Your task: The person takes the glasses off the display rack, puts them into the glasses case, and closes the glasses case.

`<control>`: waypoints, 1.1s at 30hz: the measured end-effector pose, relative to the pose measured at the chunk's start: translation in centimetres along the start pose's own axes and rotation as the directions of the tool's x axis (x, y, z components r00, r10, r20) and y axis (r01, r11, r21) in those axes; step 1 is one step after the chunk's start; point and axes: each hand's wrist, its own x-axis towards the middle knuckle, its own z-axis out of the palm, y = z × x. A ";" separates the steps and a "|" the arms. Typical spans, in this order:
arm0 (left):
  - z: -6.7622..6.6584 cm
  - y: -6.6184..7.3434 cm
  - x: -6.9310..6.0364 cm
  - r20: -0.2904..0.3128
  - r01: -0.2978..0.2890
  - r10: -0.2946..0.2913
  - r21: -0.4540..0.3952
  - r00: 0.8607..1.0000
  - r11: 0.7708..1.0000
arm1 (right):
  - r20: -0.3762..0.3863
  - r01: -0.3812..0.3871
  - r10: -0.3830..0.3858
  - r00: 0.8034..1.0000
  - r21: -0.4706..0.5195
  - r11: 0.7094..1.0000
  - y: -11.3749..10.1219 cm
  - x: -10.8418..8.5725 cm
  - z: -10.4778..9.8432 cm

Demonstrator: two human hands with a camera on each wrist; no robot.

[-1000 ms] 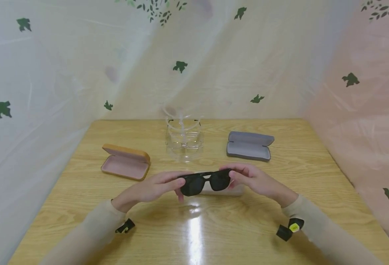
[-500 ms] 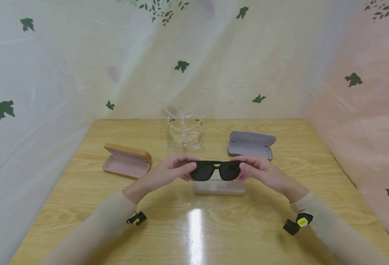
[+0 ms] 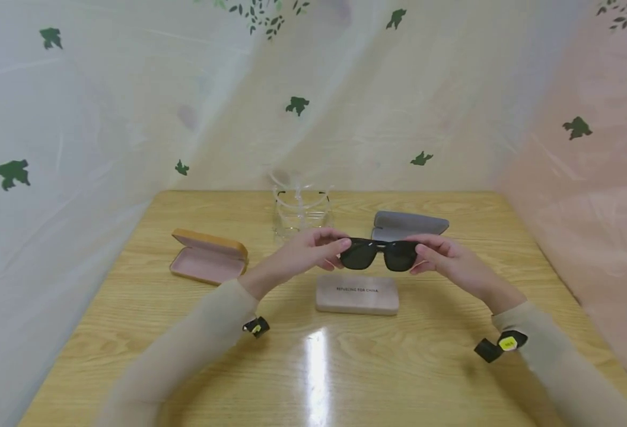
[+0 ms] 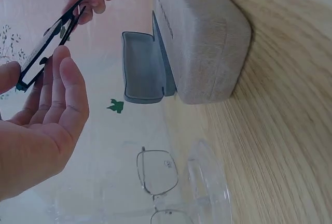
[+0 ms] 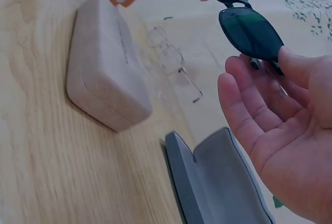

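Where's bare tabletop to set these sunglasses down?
Bare: the near table between the sleeves, in front of the closed pale case; also right of the gray case. Crowded: beyond the sunglasses, around the clear stand and gray case.

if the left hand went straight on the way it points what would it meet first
Past the sunglasses the left hand holds, probably the right hand at their other end, though depth is unclear.

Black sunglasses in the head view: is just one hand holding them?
No, the left hand and the right hand each grip one end of the black sunglasses.
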 end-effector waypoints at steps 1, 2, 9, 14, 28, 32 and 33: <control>0.1 0.0 0.5 0.002 0.009 -0.009 -0.013 1.000 1.000 | -0.006 -0.006 0.006 1.000 -0.006 1.000 0.0 -0.1 -0.4; 0.1 -0.1 1.0 0.002 0.023 -0.023 -0.027 1.000 0.999 | -0.010 -0.009 0.009 1.000 -0.010 1.000 0.1 -0.1 -0.7; 0.7 -0.7 4.1 0.010 0.119 -0.118 -0.138 0.993 0.983 | -0.019 0.002 -0.001 1.000 0.043 0.999 1.3 -0.2 -2.6; 1.3 -1.3 5.9 0.020 0.170 -0.170 -0.201 0.985 0.965 | -0.068 -0.039 0.042 0.997 0.049 0.998 2.3 -0.1 -3.8; 3.1 -1.9 10.8 0.024 0.305 -0.314 -0.309 0.949 0.901 | -0.191 -0.217 0.212 0.959 -0.005 0.976 4.3 -0.3 -6.4; 3.4 -1.9 11.8 0.004 0.324 -0.339 -0.301 0.941 0.897 | -0.220 -0.237 0.234 0.947 0.012 0.971 4.7 0.0 -6.7; 3.4 -2.0 12.1 -0.009 0.328 -0.346 -0.301 0.938 0.895 | -0.227 -0.241 0.239 0.944 0.022 0.970 4.8 0.0 -6.8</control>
